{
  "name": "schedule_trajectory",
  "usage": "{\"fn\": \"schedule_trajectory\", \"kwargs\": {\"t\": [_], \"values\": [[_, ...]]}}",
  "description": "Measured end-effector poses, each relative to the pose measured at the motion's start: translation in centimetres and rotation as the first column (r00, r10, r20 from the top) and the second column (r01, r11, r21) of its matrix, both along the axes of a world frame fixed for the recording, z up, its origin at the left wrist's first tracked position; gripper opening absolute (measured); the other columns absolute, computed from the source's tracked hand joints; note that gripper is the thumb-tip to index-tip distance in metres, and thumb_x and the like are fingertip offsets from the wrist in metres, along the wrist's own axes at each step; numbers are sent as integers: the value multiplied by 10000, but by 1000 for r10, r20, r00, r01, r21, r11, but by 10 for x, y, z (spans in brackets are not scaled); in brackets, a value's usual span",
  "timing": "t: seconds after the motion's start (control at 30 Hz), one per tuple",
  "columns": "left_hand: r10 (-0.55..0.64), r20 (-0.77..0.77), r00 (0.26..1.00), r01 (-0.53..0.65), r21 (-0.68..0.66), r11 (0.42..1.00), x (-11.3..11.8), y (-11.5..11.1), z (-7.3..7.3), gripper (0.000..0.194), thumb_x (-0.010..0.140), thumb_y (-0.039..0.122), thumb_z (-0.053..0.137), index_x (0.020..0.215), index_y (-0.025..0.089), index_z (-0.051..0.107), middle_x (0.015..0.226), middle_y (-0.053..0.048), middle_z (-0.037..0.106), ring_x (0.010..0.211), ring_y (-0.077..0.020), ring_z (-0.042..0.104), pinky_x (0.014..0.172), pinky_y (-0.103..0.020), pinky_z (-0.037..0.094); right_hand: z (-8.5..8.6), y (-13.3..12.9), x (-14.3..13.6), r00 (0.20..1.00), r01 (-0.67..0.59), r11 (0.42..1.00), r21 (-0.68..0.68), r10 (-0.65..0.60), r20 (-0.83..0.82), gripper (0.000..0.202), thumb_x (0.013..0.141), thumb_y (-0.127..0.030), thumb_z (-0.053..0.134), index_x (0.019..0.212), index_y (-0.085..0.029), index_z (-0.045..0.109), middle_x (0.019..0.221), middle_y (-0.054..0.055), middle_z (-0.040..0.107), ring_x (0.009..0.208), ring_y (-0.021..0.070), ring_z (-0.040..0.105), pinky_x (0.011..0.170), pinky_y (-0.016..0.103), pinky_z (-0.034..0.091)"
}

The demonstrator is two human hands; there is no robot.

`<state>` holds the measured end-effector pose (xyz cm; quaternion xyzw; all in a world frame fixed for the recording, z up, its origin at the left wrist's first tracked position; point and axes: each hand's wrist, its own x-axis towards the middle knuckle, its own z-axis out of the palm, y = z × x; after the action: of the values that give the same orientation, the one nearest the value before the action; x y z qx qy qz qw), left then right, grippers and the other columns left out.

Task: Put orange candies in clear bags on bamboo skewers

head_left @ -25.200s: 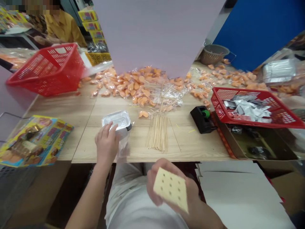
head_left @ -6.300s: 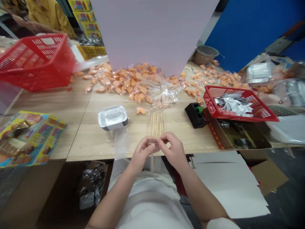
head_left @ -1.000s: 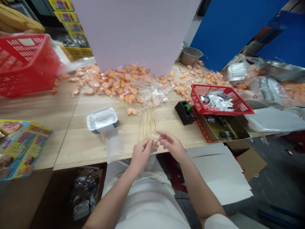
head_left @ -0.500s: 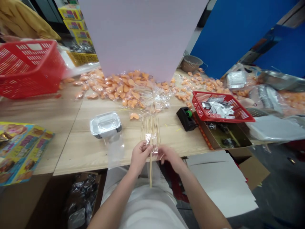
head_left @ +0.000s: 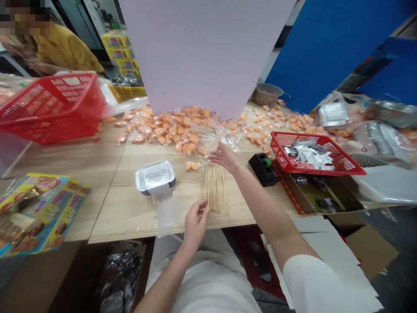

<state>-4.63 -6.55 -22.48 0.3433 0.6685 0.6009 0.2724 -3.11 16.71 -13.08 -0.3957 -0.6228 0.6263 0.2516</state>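
Note:
A flat row of thin bamboo skewers (head_left: 214, 189) lies on the wooden table in front of me. My left hand (head_left: 195, 219) is by the lower left end of the row, its fingers loosely bent and apart, with nothing visible in them. Reaching past the far end of the skewers, my right hand (head_left: 224, 157) has its fingers stretched out to the left and looks empty. Just beyond it are clear bags of skewers (head_left: 211, 137), lying against a heap of orange pieces in clear wrappers (head_left: 172, 126). One wrapped orange piece (head_left: 192, 166) lies apart, near the skewers.
Foil trays (head_left: 155, 176) and clear bags (head_left: 167, 213) lie left of the skewers. To the right are a tape dispenser (head_left: 264, 169) and a red basket (head_left: 316, 154) of silvery packets. A large red basket (head_left: 55, 108) and printed packaging (head_left: 39, 213) are at left; a person in yellow sits beyond.
The bagged bundle of skewers has left my hands. My right hand has moved forward to the bagged skewers; my left hand has dropped slightly. The view has shifted a little left.

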Motion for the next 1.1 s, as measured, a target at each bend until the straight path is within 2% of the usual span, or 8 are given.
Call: {"fn": "schedule_trajectory", "kwargs": {"t": [0.13,0.27,0.37,0.5,0.6,0.77,1.0,1.1], "values": [[-47,-328,944,57,20,998,-7,-25,6,214,923,240,512,1058,228,678,1043,-75,721,1009,-212,659,900,-376,513,-33,-29,20,990,-44,989,144,24,136,253,766,-370,644,929,-178,674,914,65,690,802,176,615,711,299,498],[96,-527,844,-100,20,995,-41,-53,5,207,928,221,509,1012,245,696,1008,-66,732,997,-219,659,933,-389,489,-70,-79,57,964,-126,966,227,65,258,179,781,-351,602,788,-193,686,799,31,689,784,187,608,749,324,465],[171,-656,735,-261,-41,965,-72,-67,-4,194,918,250,526,998,231,702,1078,-88,721,1064,-255,631,972,-439,457,-73,-109,46,911,-330,920,214,250,329,157,817,-318,590,808,-199,692,759,17,690,735,171,619,717,303,457],[115,-745,657,-305,-124,944,-94,-74,-19,235,917,241,510,1069,220,687,1194,-97,694,1216,-293,559,1019,-474,410,-59,-142,7,829,-546,777,314,445,340,110,839,-206,598,836,-200,707,836,25,697,792,152,623,750,275,448],[95,-776,624,-332,-153,931,-94,-73,-27,261,917,242,514,1123,221,673,1250,-97,675,1265,-316,524,1027,-496,381,-53,-148,4,848,-501,744,442,321,422,119,852,-168,594,833,-184,710,867,43,672,813,157,605,766,280,436],[125,-769,627,-323,-111,940,-90,-71,-31,169,911,254,552,962,228,711,1117,-62,739,1223,-310,563,1028,-493,373,-62,-153,18,819,-495,768,406,257,513,168,904,-215,553,842,-178,704,827,43,660,804,166,598,754,281,433],[186,-699,691,-281,-22,959,-94,-75,-21,174,905,261,550,919,209,716,1115,-99,716,1146,-268,596,986,-446,446,-102,-179,-27,806,-534,507,677,62,589,354,921,-272,538,1258,-199,621,995,126,579,950,251,522,793,331,436],[242,-650,721,-298,25,954,-99,-76,-13,207,921,250,510,980,198,701,1088,-104,715,1062,-238,633,960,-418,469,-115,-179,-31,802,-528,492,693,20,597,317,967,-271,448,1175,-217,681,931,114,576,921,245,509,799,328,421]]}}
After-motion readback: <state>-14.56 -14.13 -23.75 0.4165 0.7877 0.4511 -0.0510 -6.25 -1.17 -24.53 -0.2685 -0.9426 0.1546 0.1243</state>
